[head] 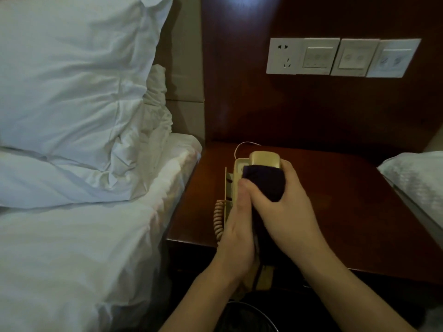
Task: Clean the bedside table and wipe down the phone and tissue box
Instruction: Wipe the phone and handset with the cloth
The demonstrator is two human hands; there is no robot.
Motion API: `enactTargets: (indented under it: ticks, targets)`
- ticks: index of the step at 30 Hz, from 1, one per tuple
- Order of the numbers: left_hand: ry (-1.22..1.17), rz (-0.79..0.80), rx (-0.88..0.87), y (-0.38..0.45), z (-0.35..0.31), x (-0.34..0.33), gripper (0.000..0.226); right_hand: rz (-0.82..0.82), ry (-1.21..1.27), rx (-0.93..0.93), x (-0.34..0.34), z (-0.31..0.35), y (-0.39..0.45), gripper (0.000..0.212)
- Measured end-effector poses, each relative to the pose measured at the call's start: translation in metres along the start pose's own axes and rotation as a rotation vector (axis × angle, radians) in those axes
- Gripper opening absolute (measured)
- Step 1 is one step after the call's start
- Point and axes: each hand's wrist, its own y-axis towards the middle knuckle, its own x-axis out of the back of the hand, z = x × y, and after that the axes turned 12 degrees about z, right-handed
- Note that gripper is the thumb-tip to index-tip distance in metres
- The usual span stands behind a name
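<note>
A beige corded phone handset (265,159) is lifted over the dark wooden bedside table (347,200). My left hand (237,231) grips the handset from the left side along its length. My right hand (287,209) wraps a dark purple cloth (266,182) round the handset's upper part and grips it there. The phone base (236,178) stands at the table's left side, with its coiled cord (219,218) hanging near the front edge. The handset's lower end (266,276) shows below my hands. No tissue box is in view.
A bed with white pillows (72,92) and a white sheet (84,248) lies directly left of the table. A second bed's corner (417,183) reaches in at the right. Wall sockets and switches (342,57) sit on the wooden panel behind. A dark bin (249,317) is below.
</note>
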Motion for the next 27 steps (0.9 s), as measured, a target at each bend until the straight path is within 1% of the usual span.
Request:
enactTargets:
  ticks: [1,2,4,5,6,8,10,11,13,14,16,17,18,19,20,21,22,24,25,26,27]
  targets:
    - [0.01,-0.004,-0.005,0.0,0.001,0.0,0.048,-0.008,-0.025,-0.016,0.0,0.002,0.003,0.085]
    - [0.029,-0.025,-0.004,0.001,0.002,0.001,0.049,-0.017,-0.044,-0.023,0.0,0.004,0.007,0.084]
    - [0.051,-0.036,0.009,0.001,0.003,0.004,0.062,-0.025,-0.046,-0.049,0.004,0.01,0.017,0.065]
    - [0.031,-0.007,0.047,0.0,0.0,0.003,0.071,-0.037,-0.02,-0.071,0.006,0.012,0.022,0.054]
    - [0.026,0.023,0.084,-0.001,-0.001,0.003,0.075,-0.055,0.014,-0.091,0.009,0.011,0.027,0.048]
    - [0.066,0.055,0.126,-0.003,0.0,0.002,0.069,-0.094,0.068,-0.126,0.015,0.007,0.031,0.054]
    - [0.104,0.064,0.143,-0.005,0.0,0.0,0.06,-0.13,0.036,-0.101,0.019,-0.001,0.025,0.06]
    - [0.093,0.068,0.148,-0.004,-0.001,-0.001,0.059,-0.124,0.03,-0.065,0.019,-0.004,0.019,0.057]
    - [0.06,0.043,0.141,-0.001,0.002,-0.002,0.068,-0.056,0.075,0.006,0.014,-0.011,0.005,0.041]
    - [0.06,0.009,0.132,0.0,0.001,-0.002,0.073,-0.005,0.096,0.023,0.01,-0.014,-0.001,0.049]
    - [0.063,-0.036,0.129,0.002,0.001,-0.001,0.08,0.064,0.156,0.062,0.008,-0.021,-0.01,0.086]
    - [0.056,-0.034,0.142,0.002,0.0,-0.001,0.08,0.094,0.189,0.061,0.01,-0.024,-0.013,0.1]
    - [0.054,-0.035,0.157,0.001,-0.001,0.0,0.078,0.132,0.211,0.054,0.014,-0.025,-0.016,0.107]
    - [0.049,-0.031,0.174,0.002,-0.004,0.002,0.075,0.166,0.203,0.046,0.018,-0.027,-0.019,0.11]
    - [0.049,-0.028,0.19,0.004,-0.004,0.004,0.072,0.171,0.17,0.038,0.021,-0.028,-0.022,0.107]
    - [0.045,-0.033,0.204,0.005,-0.006,0.007,0.07,0.119,0.134,0.034,0.024,-0.028,-0.024,0.097]
    - [0.025,-0.028,0.228,0.007,-0.007,0.009,0.069,0.013,0.124,0.051,0.026,-0.029,-0.024,0.081]
    - [-0.09,-0.005,0.292,0.008,-0.009,0.009,0.072,-0.213,0.207,0.092,0.033,-0.028,-0.022,0.05]
    - [-0.157,0.009,0.316,0.009,-0.011,0.009,0.071,-0.283,0.259,0.086,0.038,-0.027,-0.02,0.039]
    - [-0.202,0.018,0.328,0.009,-0.011,0.009,0.065,-0.317,0.299,0.065,0.043,-0.028,-0.018,0.03]
    - [-0.223,0.015,0.34,0.009,-0.011,0.008,0.058,-0.317,0.364,0.029,0.048,-0.03,-0.017,0.021]
